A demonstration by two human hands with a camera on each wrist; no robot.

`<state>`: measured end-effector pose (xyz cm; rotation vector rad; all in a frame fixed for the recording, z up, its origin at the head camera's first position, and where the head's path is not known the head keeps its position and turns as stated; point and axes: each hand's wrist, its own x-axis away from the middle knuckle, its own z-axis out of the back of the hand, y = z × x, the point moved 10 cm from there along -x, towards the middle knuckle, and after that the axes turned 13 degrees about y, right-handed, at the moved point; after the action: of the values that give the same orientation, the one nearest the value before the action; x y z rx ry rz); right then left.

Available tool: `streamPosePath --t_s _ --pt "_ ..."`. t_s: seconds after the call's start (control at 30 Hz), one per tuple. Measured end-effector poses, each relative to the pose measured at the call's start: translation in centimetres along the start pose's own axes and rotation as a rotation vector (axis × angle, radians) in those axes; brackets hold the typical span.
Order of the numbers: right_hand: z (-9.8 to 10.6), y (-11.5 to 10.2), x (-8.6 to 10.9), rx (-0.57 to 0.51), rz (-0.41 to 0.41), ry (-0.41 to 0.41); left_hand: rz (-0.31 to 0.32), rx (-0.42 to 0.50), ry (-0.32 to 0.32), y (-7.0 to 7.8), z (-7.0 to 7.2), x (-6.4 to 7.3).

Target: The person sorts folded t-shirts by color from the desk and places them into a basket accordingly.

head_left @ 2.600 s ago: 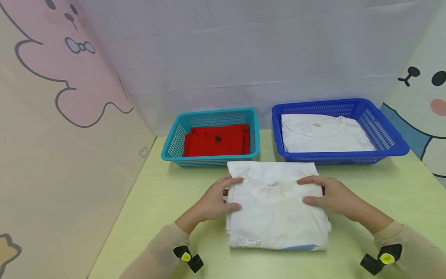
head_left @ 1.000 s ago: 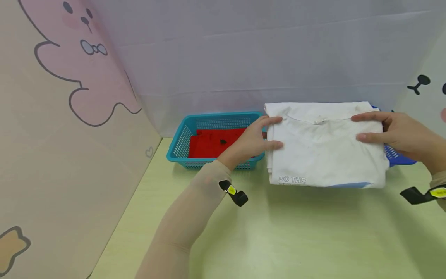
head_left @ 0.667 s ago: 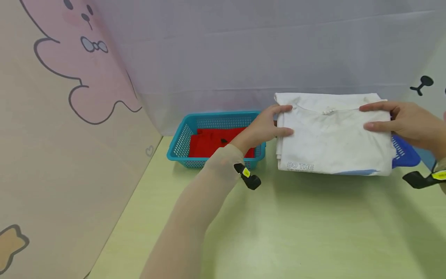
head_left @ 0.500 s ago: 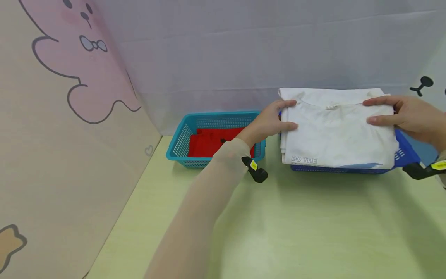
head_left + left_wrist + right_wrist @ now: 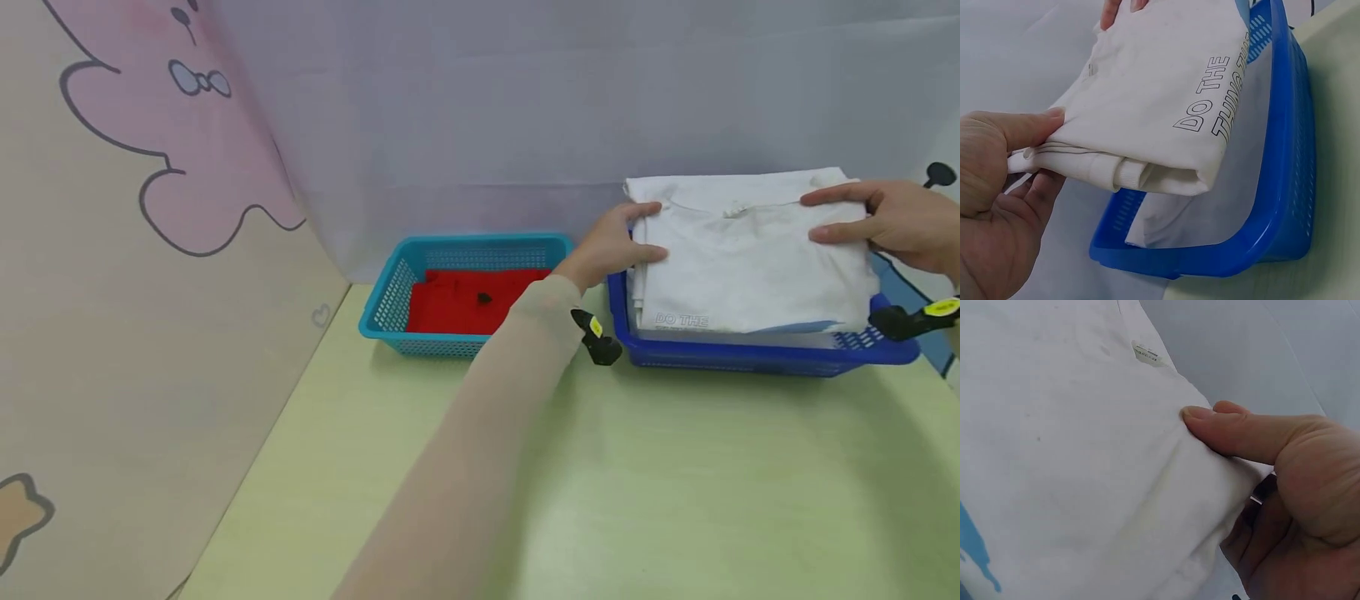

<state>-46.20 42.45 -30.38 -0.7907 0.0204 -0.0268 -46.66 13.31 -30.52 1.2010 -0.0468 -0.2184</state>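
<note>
A folded white T-shirt with outlined "DO THE" lettering and a blue print hangs over the dark blue basket. My left hand grips its left side, thumb on top and fingers underneath, as the left wrist view shows. On the opposite side my right hand pinches the shirt's edge, with the thumb above the cloth. In the left wrist view the shirt's layered edge is raised above the basket's rim. Another white garment lies inside the basket, mostly hidden below the held shirt.
Left of the blue basket stands a teal basket holding folded red clothing. Both baskets are at the back of the light green table, near the pale curtain. A printed wall borders the left side.
Both hands have lifted the white T-shirt off the table and carried it back and to the right. Over the last half second it has moved slightly farther over the blue basket.
</note>
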Motion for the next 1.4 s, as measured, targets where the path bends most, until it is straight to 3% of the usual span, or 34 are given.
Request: streamPosePath --t_s 0.37,0.73,0.93,1.13,1.4 --pt "-0.4 2.4 0.1 0.031 -0.021 -0.042 -0.01 -0.078 0.03 -0.9 -2.3 -0.2" --pt "-2.3 4.0 1.0 0.076 -0.047 -0.075 -0.05 -0.167 0.028 -2.7 -3.7 0.6" --pt "-3.3 4.3 1.1 0.138 -0.033 -0.089 -0.075 -0.274 0.048 -3.7 -3.8 0.6" --pt "-3.8 4.8 1.0 0.161 -0.042 -0.09 -0.138 -0.47 0.054 -4.3 -4.5 0.2" --pt "-4.5 5.8 1.1 0.21 -0.064 -0.107 -0.135 -0.674 -0.016 -4.3 -5.8 1.0"
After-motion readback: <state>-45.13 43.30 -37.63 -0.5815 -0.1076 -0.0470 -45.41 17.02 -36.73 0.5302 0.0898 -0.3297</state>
